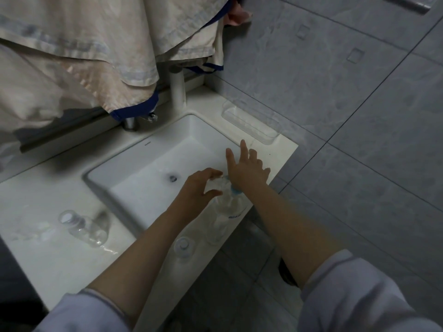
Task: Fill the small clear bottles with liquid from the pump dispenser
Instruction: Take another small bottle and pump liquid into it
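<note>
White counter [48, 248] ran round one sink [153, 159]. Two hands met at its near edge: the left hand [200, 188] curled round the top of one clear pump dispenser [224, 212], while the right hand [249, 171] lay beside it, fingers spread straight. Three small clear bottles showed: two [84, 226] well left of the fingers, one [183, 248] just below them.
</note>
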